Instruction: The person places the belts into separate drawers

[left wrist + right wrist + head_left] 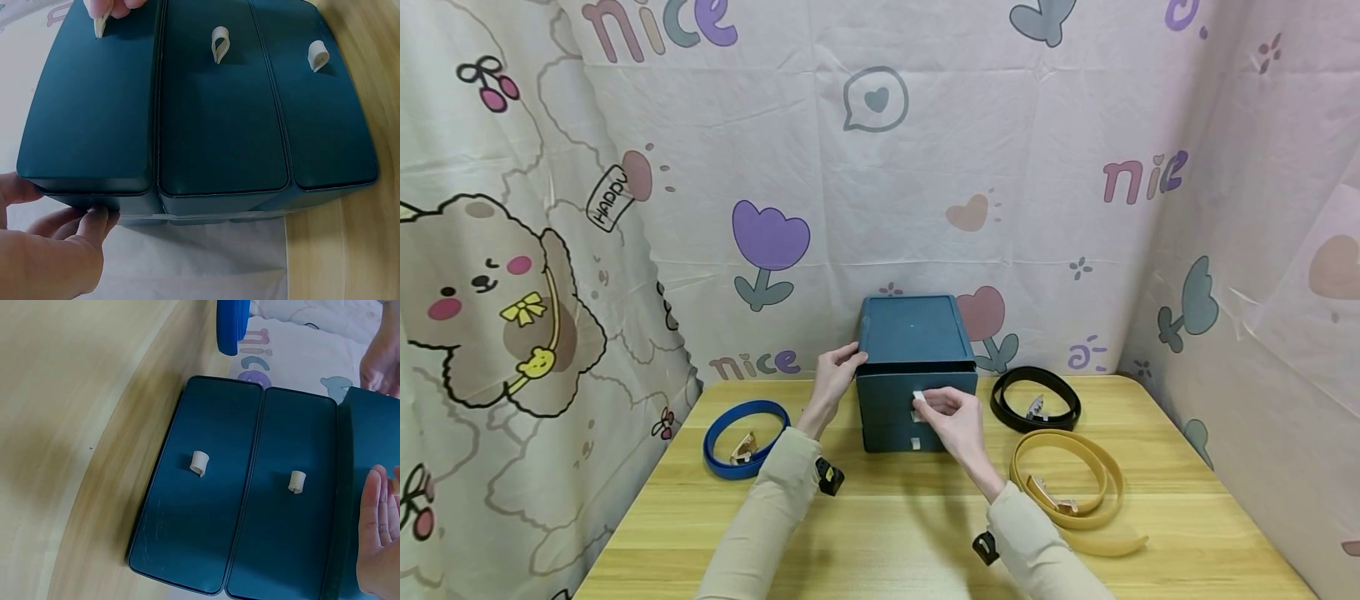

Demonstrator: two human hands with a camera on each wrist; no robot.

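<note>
A dark teal drawer box (pixel 914 329) with three stacked drawers stands at the back of the table. Its top drawer (pixel 94 112) juts out slightly past the two below. My right hand (pixel 957 423) pinches the white pull tab (pixel 100 26) of that drawer between thumb and fingers. At the box's upper left edge, my left hand (pixel 833 385) holds the side, its fingers (pixel 94 226) bent against the wall just behind the drawer front. The middle tab (pixel 220 44) and bottom tab (pixel 318 55) are untouched. Inside the drawers is hidden.
A coiled blue belt (pixel 718 463) lies left of the box. To the right are a coiled black belt (pixel 1070 392) and, nearer, a yellow belt (pixel 1112 492) with its loose end toward the front. A printed curtain (pixel 910 208) hangs close behind the box.
</note>
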